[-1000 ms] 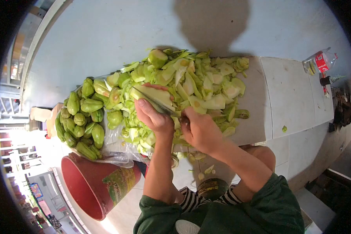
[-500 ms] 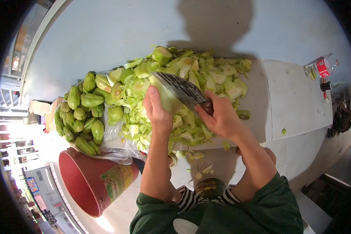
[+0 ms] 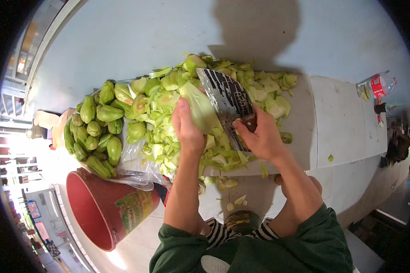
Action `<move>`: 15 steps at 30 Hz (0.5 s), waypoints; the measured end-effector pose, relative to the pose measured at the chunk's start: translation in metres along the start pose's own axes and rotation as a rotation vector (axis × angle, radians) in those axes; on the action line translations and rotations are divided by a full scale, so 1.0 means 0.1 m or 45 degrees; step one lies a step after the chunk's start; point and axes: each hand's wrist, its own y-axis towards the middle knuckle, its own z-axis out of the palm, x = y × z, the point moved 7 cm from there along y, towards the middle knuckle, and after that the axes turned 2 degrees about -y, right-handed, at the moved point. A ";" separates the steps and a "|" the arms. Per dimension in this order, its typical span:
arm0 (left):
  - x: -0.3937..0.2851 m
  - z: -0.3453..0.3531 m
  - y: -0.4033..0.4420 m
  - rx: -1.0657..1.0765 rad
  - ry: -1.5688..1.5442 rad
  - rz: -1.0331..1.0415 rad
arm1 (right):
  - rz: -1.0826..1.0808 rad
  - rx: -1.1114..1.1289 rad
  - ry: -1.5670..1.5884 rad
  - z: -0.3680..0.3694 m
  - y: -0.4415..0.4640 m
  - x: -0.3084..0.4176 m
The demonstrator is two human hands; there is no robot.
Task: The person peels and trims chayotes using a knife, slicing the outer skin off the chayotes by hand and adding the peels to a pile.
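Pale and peeled on the side I see, a chayote is gripped in my left hand, thumb along its near side. My right hand holds a broad-bladed knife by its brown handle, the thumb pressed near the base of the blade. The dark, wet-streaked blade stands just right of the chayote, its tip pointing up and left. Beneath both hands spreads a heap of green peelings and cut pieces. Several unpeeled chayotes are piled to the left of it.
A red bucket lies tilted at the lower left, by a clear plastic bag. On the ledge at right are a plastic bottle with a red label and a small green scrap. A pale wall rises behind the heap.
The knife has swung away to the right of the chayote, and its flat face now shows more. My left hand still holds the chayote, shifted slightly right.
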 end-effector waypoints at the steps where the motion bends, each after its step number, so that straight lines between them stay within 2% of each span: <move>1: -0.01 0.00 0.00 -0.001 -0.001 0.001 | 0.072 0.001 0.008 0.00 0.00 -0.03; 2: 0.00 0.03 0.00 0.029 -0.070 -0.078 | 0.070 0.003 0.007 0.00 0.01 -0.06; 4: 0.04 0.03 0.01 0.058 -0.141 -0.158 | -0.105 -0.215 -0.049 -0.14 0.02 -0.05; 5: 0.10 -0.02 0.04 0.026 -0.217 -0.214 | -0.106 -0.214 -0.052 -0.17 0.01 -0.04; 7: 0.15 -0.07 0.06 -0.003 -0.299 -0.266 | -0.110 -0.531 -0.023 -0.42 -0.08 0.00; 8: 0.15 -0.08 0.06 -0.006 -0.291 -0.285 | -0.114 -0.530 -0.026 -0.49 -0.07 0.00; 10: 0.15 -0.10 0.07 -0.014 -0.288 -0.302 | -0.455 -0.747 -0.003 -0.74 -0.11 0.16; 11: 0.15 -0.10 0.05 0.001 -0.255 -0.294 | -0.454 -0.744 -0.006 -0.83 -0.04 0.15; 13: 0.14 -0.07 0.04 0.035 -0.229 -0.284 | 0.008 -0.509 -0.718 -0.89 0.20 0.01; 15: 0.15 -0.07 0.05 0.041 -0.248 -0.309 | -0.030 -0.627 -0.690 -0.90 0.16 0.01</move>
